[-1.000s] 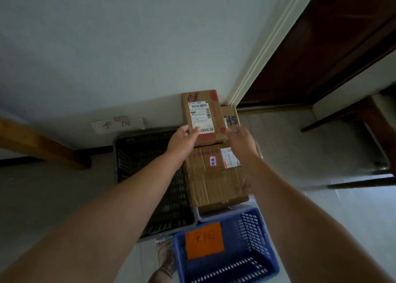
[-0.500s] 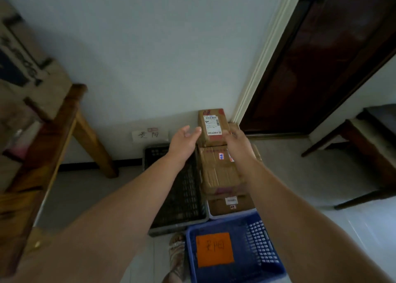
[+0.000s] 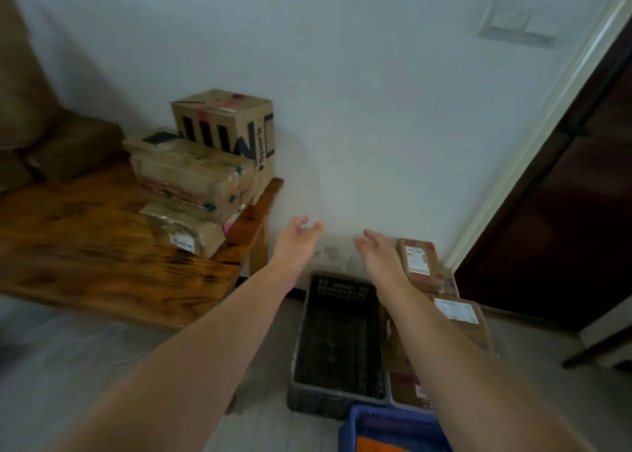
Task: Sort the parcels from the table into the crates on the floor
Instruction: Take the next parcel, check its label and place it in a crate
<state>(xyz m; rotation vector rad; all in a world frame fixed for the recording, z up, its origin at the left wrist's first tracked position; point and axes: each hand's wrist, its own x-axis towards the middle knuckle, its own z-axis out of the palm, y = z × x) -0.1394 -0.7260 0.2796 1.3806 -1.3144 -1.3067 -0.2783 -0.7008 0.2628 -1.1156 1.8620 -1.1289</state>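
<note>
both hands have let go of the small brown labelled cardboard parcel [image 3: 418,259], which now rests atop the parcel stack right of the black plastic crate [image 3: 338,342]. the left hand [image 3: 296,243] and right hand [image 3: 379,256] hover empty above the crate, fingers loosely spread. the view has swung left, revealing the wooden table [image 3: 85,246] left of the crate, carrying more brown parcels [image 3: 205,167].

Brown parcels [image 3: 201,178] stacked on table [image 3: 85,239], black crate [image 3: 338,342] empty on floor
</note>
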